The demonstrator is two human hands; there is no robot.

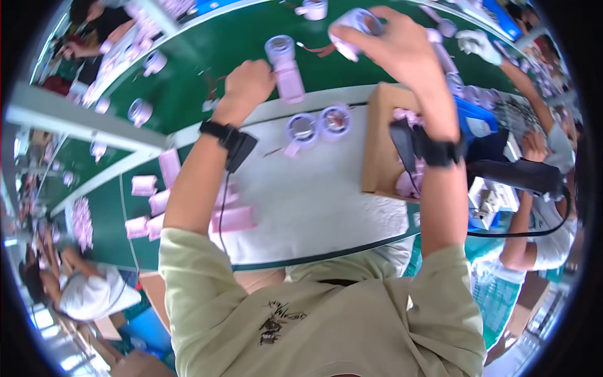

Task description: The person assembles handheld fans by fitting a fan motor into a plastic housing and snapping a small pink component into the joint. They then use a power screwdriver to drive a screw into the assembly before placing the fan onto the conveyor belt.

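Note:
High on the right, my right hand (402, 47) is closed around a lilac round fan head (357, 28), with thin reddish wires trailing from its left side. My left hand (250, 85) is curled shut beside a lilac and pink handheld fan body (289, 75) lying on the green mat; its fingertips are hidden, so I cannot tell what they hold. Closer to me, two lilac round fan heads (303, 129) (335, 121) rest side by side on the white sheet (314, 201). A thin wire comes out of the left one.
Several pink handle shells (233, 218) lie at the left. An open cardboard box (379, 141) with pink parts stands by my right forearm, a blue bin (474, 119) beyond it. More fan heads (140, 112) sit on the green belt (188, 69). A co-worker's gloved hand (478, 45) reaches in at right.

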